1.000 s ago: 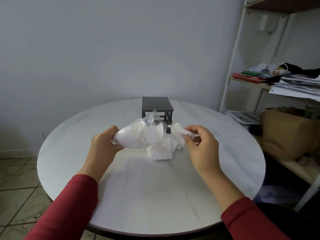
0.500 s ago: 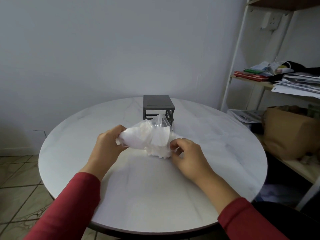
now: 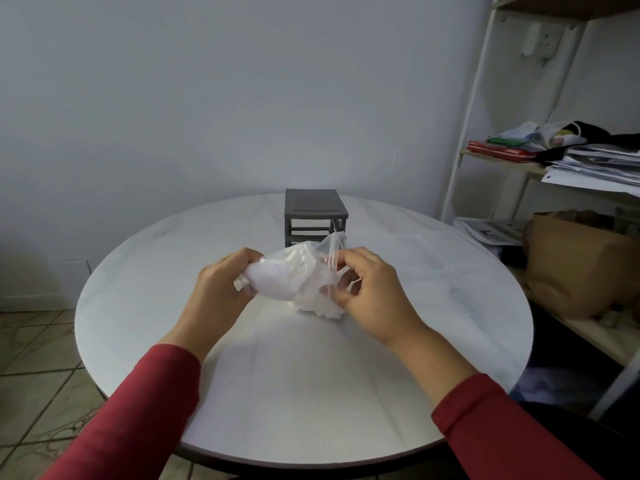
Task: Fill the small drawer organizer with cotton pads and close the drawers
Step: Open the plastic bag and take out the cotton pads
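Observation:
A clear plastic bag (image 3: 294, 275) stuffed with white cotton pads hangs just above the round white table (image 3: 433, 306). My left hand (image 3: 221, 292) grips its closed end on the left. My right hand (image 3: 370, 296) pinches the bag's open mouth on the right. A small heap of loose cotton pads (image 3: 320, 308) lies on the table under the bag. Behind the bag stands the small dark grey drawer organizer (image 3: 315, 216); its lower front is hidden by the bag, and I cannot tell how its drawers stand.
A white metal shelf (image 3: 478, 109) stands to the right with stacked papers (image 3: 602, 164) and a brown paper bag (image 3: 581, 265). A plain wall rises behind the table. Tiled floor (image 3: 34, 358) lies to the left.
My right hand set a cotton pad down on the heap, then moved back up to the bag's mouth and pinched it. The left hand kept its grip on the bag.

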